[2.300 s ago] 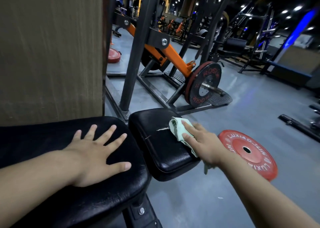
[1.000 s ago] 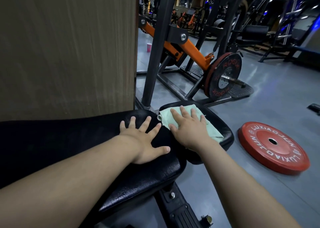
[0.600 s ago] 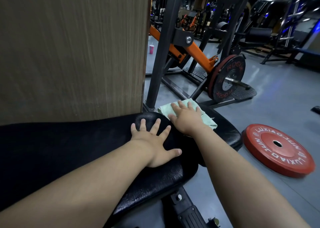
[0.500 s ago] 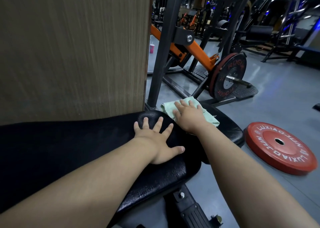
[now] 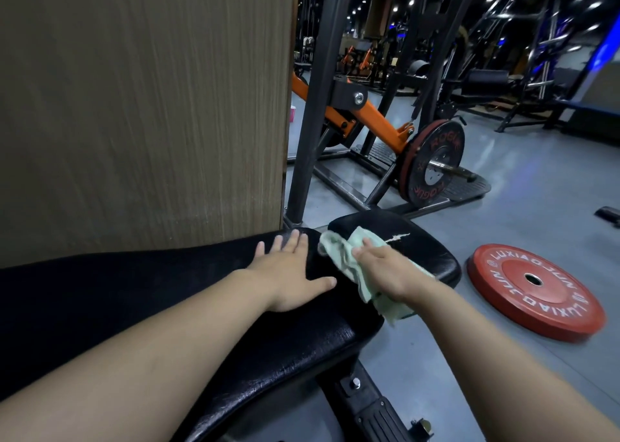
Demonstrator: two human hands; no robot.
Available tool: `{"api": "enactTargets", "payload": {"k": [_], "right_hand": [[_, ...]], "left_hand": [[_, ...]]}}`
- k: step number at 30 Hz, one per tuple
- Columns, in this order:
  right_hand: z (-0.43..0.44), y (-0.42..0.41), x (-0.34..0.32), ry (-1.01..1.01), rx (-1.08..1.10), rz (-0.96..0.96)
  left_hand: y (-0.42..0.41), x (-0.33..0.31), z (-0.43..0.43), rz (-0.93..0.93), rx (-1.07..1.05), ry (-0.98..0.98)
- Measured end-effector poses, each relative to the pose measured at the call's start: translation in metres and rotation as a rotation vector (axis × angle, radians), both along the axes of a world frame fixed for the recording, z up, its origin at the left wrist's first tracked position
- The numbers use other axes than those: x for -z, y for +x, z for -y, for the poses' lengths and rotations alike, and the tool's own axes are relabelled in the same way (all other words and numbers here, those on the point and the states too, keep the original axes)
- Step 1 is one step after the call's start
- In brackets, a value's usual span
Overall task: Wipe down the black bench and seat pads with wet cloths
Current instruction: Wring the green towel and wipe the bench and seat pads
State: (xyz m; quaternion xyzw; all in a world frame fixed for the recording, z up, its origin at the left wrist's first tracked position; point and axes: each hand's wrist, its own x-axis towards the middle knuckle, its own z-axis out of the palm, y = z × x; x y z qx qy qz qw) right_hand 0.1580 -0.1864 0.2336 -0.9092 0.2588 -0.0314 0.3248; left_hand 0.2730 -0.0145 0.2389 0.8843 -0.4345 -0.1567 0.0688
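Note:
The long black bench pad (image 5: 167,300) runs from the left edge to the centre. Beyond its end sits the smaller black seat pad (image 5: 426,250), which has a white tear in its cover. My left hand (image 5: 292,270) lies flat on the bench pad's far end with fingers spread. My right hand (image 5: 389,270) presses a pale green cloth (image 5: 342,257) onto the near left part of the seat pad. The cloth is bunched and part of it hangs off the pad's near edge under my wrist.
A brown panel wall (image 5: 144,106) rises right behind the bench. A red weight plate (image 5: 533,290) lies on the grey floor to the right. A black and orange machine (image 5: 369,116) with a loaded plate (image 5: 432,163) stands behind the seat pad. The bench's frame (image 5: 372,408) shows below.
My right hand has dragged the cloth from the seat pad's far edge toward me and to its near left side, bunching it. The pad's torn spot is uncovered. My left hand stays flat.

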Motion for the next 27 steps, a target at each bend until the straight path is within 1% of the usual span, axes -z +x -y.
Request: {"api": "enactTargets", "payload": {"k": [2,3,5,8,11,15,19,23,27], "right_hand": [[-0.017,-0.009,0.01,-0.27,-0.143,-0.147],[-0.028,-0.014,0.017,-0.364,-0.175,-0.177],[-0.05,-0.025,0.027,-0.443,-0.149,-0.197],[-0.072,-0.034,0.031,-0.453,-0.094,-0.221],[-0.089,-0.039,0.027,-0.452,-0.09,-0.255],[-0.109,-0.05,0.027,-0.463,-0.177,-0.252],[-0.092,-0.05,0.01,-0.377,-0.256,-0.223],[-0.072,-0.042,0.012,-0.515,-0.298,-0.16],[-0.077,-0.028,0.028,-0.523,-0.259,-0.152]], "left_hand": [[0.0,-0.003,-0.023,0.034,-0.004,0.024],[-0.001,-0.004,-0.035,0.036,-0.012,0.05],[-0.006,-0.006,-0.057,0.029,-0.035,0.11],[-0.015,-0.006,-0.081,0.041,-0.064,0.188],[-0.019,-0.003,-0.091,0.027,-0.104,0.243],[-0.018,0.005,-0.097,0.021,-0.11,0.286],[-0.016,0.005,-0.096,0.014,-0.111,0.312],[-0.014,0.004,-0.094,0.004,-0.115,0.318],[-0.012,0.012,-0.095,0.02,-0.113,0.3]]}}
